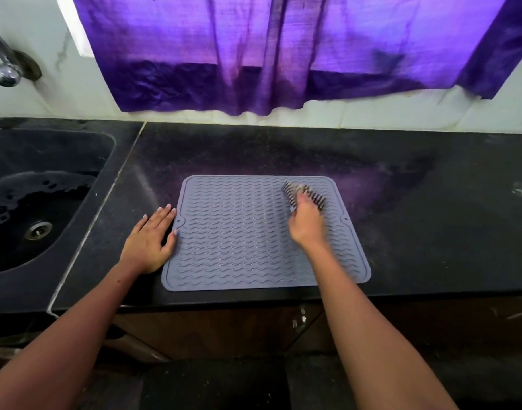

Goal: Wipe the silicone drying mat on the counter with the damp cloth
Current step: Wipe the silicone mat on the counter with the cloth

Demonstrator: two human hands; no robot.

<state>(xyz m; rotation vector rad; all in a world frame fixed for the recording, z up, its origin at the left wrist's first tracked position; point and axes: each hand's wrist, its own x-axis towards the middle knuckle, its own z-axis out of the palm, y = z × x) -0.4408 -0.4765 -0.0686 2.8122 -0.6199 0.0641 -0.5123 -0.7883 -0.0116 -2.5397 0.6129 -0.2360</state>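
On black stone worktop (pixel 283 149): right hand (pixel 307 223) grips striped damp cloth (pixel 305 192) at far-right corner of grey ribbed silicone mat (pixel 239 232); left hand (pixel 152 236) flat, fingers straight, at its left edge. Approx. most of mat looks unwiped.

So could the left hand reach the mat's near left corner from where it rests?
Probably yes: the left hand lies flat beside the mat at its left edge, and nothing lies between it and that corner.

no words, labels, brands or numbers to read anywhere here.
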